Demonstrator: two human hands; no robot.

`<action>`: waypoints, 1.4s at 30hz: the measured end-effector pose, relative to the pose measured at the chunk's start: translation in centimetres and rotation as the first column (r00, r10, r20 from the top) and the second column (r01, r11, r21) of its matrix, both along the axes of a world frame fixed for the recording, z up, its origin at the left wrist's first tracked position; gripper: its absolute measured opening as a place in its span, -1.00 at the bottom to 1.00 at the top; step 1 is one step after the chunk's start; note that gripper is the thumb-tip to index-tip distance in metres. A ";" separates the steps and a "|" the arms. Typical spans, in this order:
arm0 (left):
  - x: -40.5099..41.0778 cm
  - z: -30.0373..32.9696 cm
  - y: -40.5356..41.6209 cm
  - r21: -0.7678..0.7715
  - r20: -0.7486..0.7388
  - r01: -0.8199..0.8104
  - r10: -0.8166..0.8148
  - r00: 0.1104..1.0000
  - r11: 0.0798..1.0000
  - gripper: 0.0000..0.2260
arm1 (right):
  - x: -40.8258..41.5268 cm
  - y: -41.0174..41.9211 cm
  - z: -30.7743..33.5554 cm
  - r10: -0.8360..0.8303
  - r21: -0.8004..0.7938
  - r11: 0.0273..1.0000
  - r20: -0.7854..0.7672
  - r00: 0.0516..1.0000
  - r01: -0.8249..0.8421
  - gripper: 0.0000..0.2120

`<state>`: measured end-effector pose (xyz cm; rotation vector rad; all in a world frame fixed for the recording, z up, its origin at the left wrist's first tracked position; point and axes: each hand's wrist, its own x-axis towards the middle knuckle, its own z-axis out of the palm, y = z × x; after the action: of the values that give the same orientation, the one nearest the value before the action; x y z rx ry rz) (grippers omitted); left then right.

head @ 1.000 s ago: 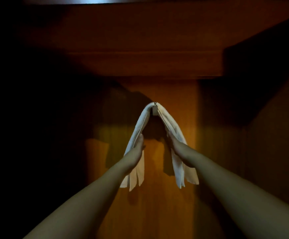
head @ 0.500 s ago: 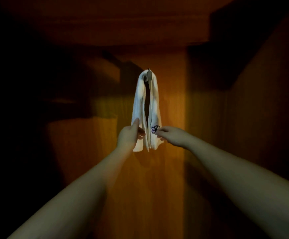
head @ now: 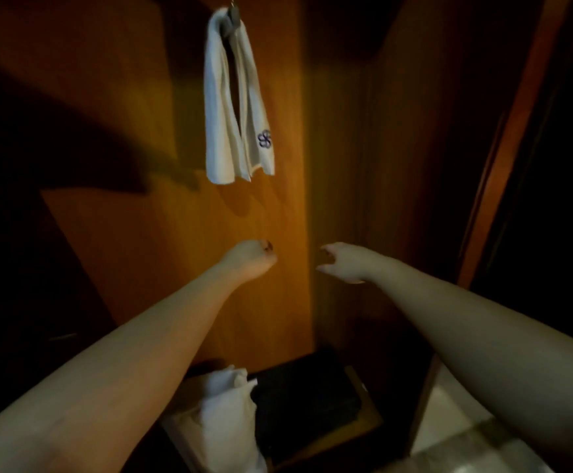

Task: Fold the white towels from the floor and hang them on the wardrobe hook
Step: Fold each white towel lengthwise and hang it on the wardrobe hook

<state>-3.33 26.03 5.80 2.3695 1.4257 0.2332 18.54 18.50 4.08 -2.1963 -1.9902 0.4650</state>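
A folded white towel [head: 234,107] is hanging from the hook [head: 233,13] at the top of the wooden wardrobe panel [head: 162,233], with a dark logo [head: 264,139] near its lower right corner. Below it, both hands are hanging in the air, apart from the towel. The left hand [head: 249,259] is holding nothing, fingers curled in. The right hand [head: 345,261] is loosely curled and is holding nothing. More white towels [head: 225,414] are lying on the wardrobe bottom beside a dark box [head: 307,387].
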 end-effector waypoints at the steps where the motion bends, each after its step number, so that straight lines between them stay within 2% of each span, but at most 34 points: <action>1: 0.4 -1.1 -1.1 -0.018 -0.047 0.029 -0.030 0.998 0.999 -0.62 | 0.5 -1.7 -1.4 -0.010 -0.020 1.000 0.000 1.000 0.010 -0.34; 8: 5.5 -10.2 -8.6 -0.197 -0.059 0.224 -0.240 0.969 0.954 -0.65 | 4.9 -13.5 -11.8 -0.208 -0.091 0.975 -0.061 0.976 0.202 -0.35; 15: 14.6 -19.4 -15.2 -0.358 -0.076 0.435 -0.490 0.868 0.826 -0.71 | 11.4 -25.6 -21.4 -0.439 -0.212 0.888 -0.130 0.889 0.408 -0.45; 22: 28.4 -27.9 -22.2 -0.442 -0.159 0.506 -0.620 0.768 0.741 -0.71 | 19.8 -36.4 -30.0 -0.650 -0.344 0.736 -0.119 0.751 0.583 -0.50; 30: 42.8 -37.8 -28.4 -0.556 -0.253 0.475 -0.683 0.686 0.683 -0.78 | 31.4 -46.1 -39.7 -0.833 -0.563 0.507 -0.126 0.538 0.653 -0.54; 34: 50.1 -42.0 -30.4 -0.576 -0.290 0.480 -0.714 0.637 0.662 -0.78 | 37.5 -49.3 -43.4 -0.883 -0.620 0.413 -0.091 0.461 0.667 -0.54; 42: 65.0 -51.2 -32.3 -0.632 -0.232 0.518 -0.778 0.584 0.577 -0.77 | 48.8 -51.1 -51.7 -0.954 -0.650 0.248 -0.037 0.296 0.718 -0.53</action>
<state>61.70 -6.25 -45.40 2.3655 0.4784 -0.9156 67.32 -32.61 -47.61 -2.6912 -0.1268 1.2404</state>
